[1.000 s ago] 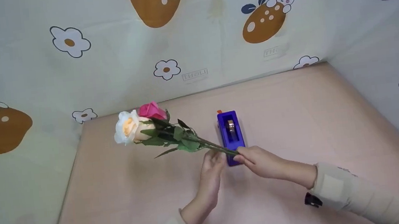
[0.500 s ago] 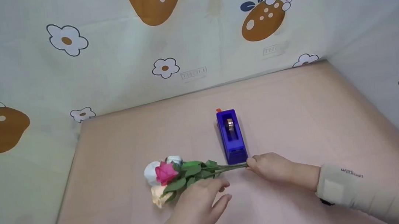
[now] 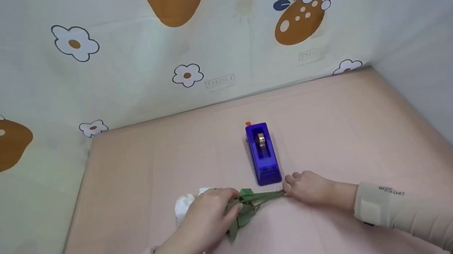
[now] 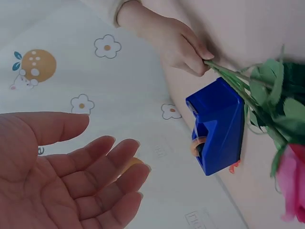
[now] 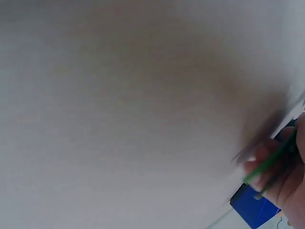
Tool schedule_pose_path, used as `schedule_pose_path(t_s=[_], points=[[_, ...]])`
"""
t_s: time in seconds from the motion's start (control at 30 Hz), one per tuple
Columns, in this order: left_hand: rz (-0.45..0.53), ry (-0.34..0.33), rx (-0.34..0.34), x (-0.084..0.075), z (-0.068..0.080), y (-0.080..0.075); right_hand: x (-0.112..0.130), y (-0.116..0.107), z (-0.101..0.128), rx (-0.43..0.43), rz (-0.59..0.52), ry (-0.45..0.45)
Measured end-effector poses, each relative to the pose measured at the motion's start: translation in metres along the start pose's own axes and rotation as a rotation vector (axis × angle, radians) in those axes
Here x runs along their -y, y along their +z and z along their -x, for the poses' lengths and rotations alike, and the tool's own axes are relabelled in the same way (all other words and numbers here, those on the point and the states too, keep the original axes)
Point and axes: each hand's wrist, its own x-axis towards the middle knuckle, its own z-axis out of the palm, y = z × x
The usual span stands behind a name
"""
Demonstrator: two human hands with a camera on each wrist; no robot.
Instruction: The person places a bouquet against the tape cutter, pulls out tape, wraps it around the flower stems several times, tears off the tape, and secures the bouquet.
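Note:
A bunch of artificial roses lies low across the near middle of the table in the head view, with white petals (image 3: 182,207) at the left and green leaves (image 3: 245,216) beyond the fingers. My right hand (image 3: 309,187) grips the stem ends, and green stems (image 5: 263,170) poke out of its fist in the right wrist view. Above the blooms, my left hand (image 3: 202,221) covers most of them in the head view. The left wrist view shows that hand with relaxed, spread fingers and nothing in the palm; a pink rose (image 4: 292,183) is off to the side.
A blue tape dispenser (image 3: 267,172) with a small roll of tape (image 3: 261,140) stands just beyond the stems. The pinkish table (image 3: 349,131) meets a wall covering (image 3: 129,78) printed with rabbits and flowers at the back.
The bunch has come down toward me from over the dispenser and turned level, its stems still in my right hand. My left hand has moved leftward from the stems to over the blooms.

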Motion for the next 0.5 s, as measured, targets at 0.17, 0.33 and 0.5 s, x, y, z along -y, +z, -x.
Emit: schedule_pose_path(t_s=[0.17, 0.33, 0.5], points=[[-0.001, -0.013, 0.026, 0.004, -0.005, 0.000, 0.005, -0.007, -0.006, 0.116, 0.230, -0.055], [0.011, -0.044, 0.068, 0.006, -0.010, 0.002, 0.023, -0.019, -0.015, 0.283, 0.475, -0.028], [0.016, -0.061, 0.095, 0.011, -0.019, 0.004, 0.039, -0.024, -0.020, 0.368, 0.603, 0.084]])
